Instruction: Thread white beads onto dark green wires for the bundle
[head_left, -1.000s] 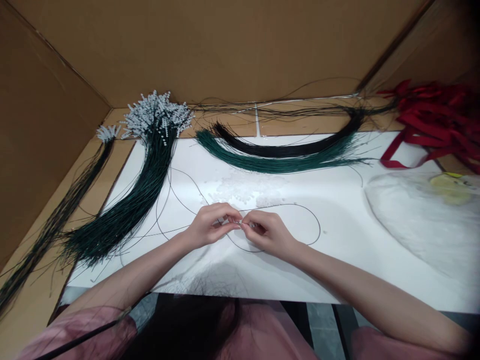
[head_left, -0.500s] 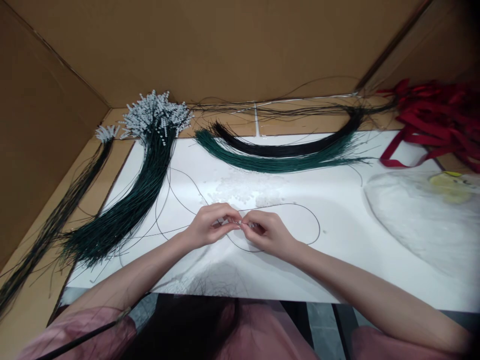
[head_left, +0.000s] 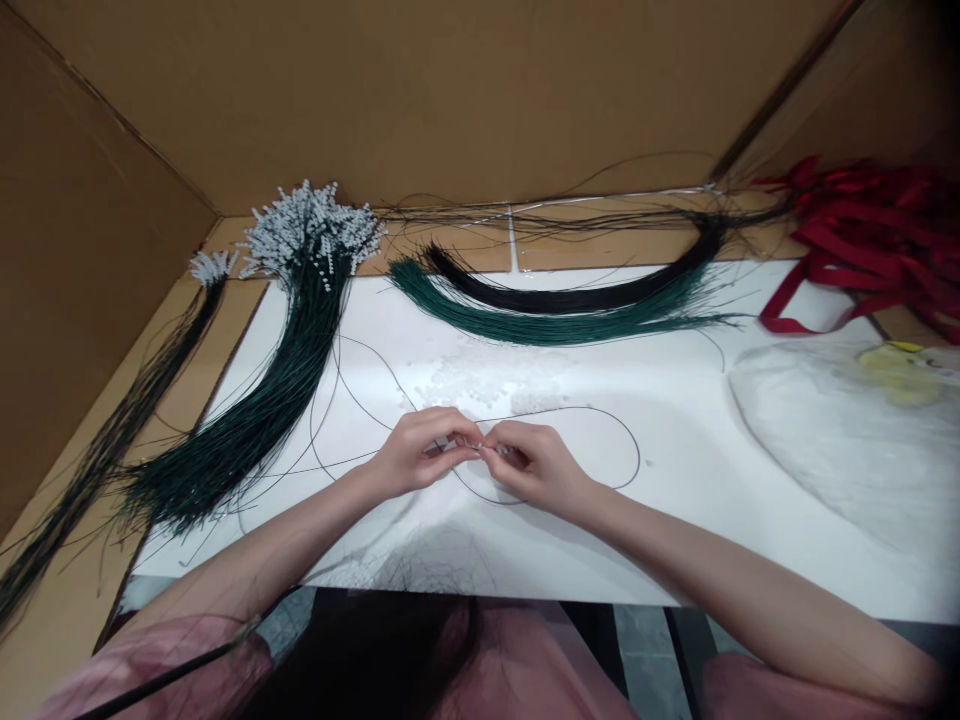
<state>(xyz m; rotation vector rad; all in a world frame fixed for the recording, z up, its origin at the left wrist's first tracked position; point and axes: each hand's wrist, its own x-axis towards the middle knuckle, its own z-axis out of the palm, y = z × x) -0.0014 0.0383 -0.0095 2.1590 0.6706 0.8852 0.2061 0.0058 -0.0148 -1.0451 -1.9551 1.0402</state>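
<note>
Over the middle of the white board (head_left: 697,500), my left hand (head_left: 427,448) and my right hand (head_left: 532,460) meet at their fingertips. Both are closed in a pinch on a thin dark wire (head_left: 638,455), which loops out to the right of my right hand and back beneath it. Tiny white beads seem to sit on the wire between the fingertips, mostly hidden by them. Just beyond my hands lies a scatter of small clear-white beads (head_left: 480,375). Other loose strands curve across the board left of my left hand.
On the left lie a green wire bundle with white beaded tips (head_left: 311,235) and a thinner dark one (head_left: 161,370). Behind the beads rest black wires (head_left: 540,298) and green wires (head_left: 525,328). Red ribbon (head_left: 862,240) and a clear plastic bag (head_left: 840,440) are at right. Cardboard walls (head_left: 465,100) surround the board.
Almost nothing differs. Both hands keep the same pinch on the wire, with at most a tiny shift at the fingertips.
</note>
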